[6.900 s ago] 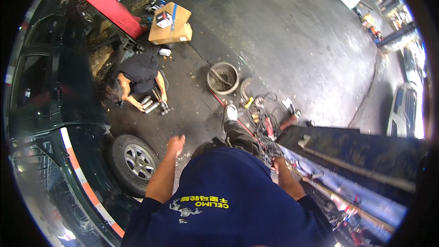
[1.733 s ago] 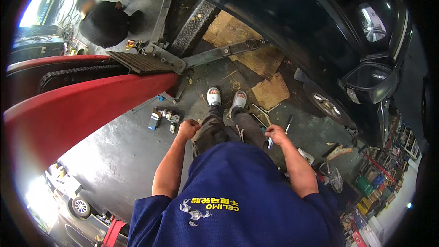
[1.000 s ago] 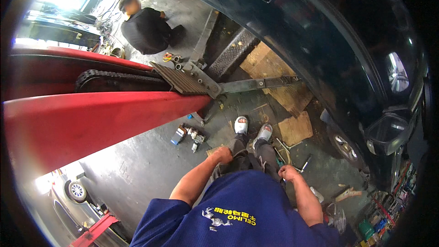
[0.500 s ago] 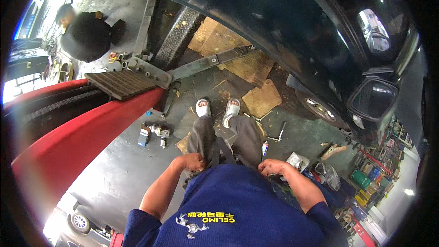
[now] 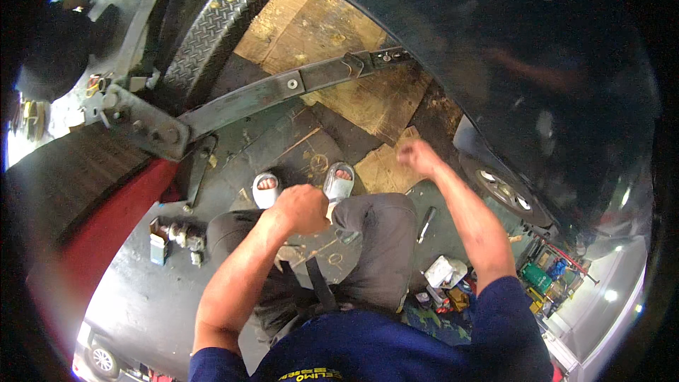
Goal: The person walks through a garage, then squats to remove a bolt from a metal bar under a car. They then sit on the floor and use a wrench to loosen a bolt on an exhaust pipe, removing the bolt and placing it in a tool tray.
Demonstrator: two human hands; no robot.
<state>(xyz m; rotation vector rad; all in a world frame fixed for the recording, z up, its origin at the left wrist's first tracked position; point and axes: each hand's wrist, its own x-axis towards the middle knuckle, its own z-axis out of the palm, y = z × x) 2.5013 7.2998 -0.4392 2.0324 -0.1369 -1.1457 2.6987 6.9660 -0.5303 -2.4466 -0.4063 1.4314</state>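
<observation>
Head view: perhaps for balance, the left hand (image 5: 300, 209) is held fisted above bent legs (image 5: 375, 240), nothing showing; the blurred right hand's (image 5: 419, 158) grip cannot be told. Beyond it cardboard (image 5: 378, 170) is laid, presumably against drips, near the lift arm (image 5: 247, 102).

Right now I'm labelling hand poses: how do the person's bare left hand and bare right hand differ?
The bare left hand appears over the gap between the dark grey trouser legs; the bare right hand appears farther out, against a flat brown sheet. The left hand looks curled, its back toward the camera; the right hand's fingers point leftward. The left hand looks fairly sharp, the right hand's fingertips blurred. No held object shows in either.
</observation>
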